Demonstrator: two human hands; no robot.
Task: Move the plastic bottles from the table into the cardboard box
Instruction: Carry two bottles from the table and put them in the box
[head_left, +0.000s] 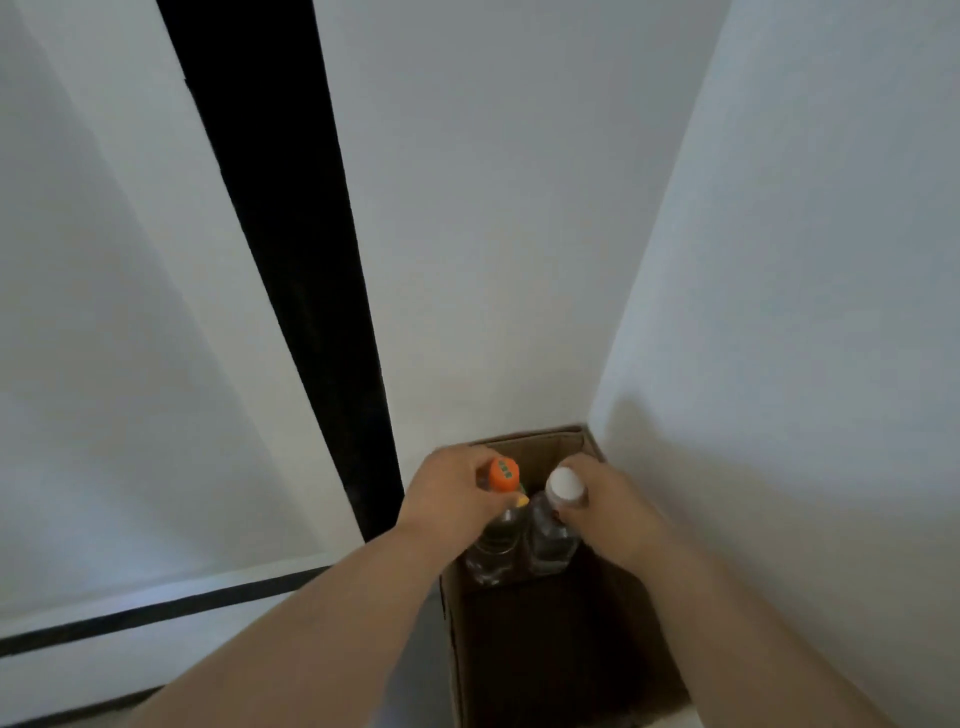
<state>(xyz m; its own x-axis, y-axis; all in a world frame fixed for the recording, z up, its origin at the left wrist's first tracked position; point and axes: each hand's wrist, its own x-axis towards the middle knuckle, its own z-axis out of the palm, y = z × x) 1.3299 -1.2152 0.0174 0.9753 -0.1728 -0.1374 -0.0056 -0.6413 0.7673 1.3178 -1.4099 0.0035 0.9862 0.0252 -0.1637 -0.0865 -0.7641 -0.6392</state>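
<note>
An open cardboard box (524, 447) stands on the floor in a corner between white walls. My left hand (447, 501) grips the neck of a clear plastic bottle with an orange cap (501, 475). My right hand (610, 506) grips the neck of a second clear bottle with a white cap (566, 484). Both bottles stand upright side by side, their lower parts down inside the far end of the box. The near part of the box interior is dark and its contents cannot be made out.
White walls (805, 312) close in right behind and to the right of the box. A tall black vertical strip (291, 234) runs down the wall to the left. A dark line (156, 608) crosses the lower left surface.
</note>
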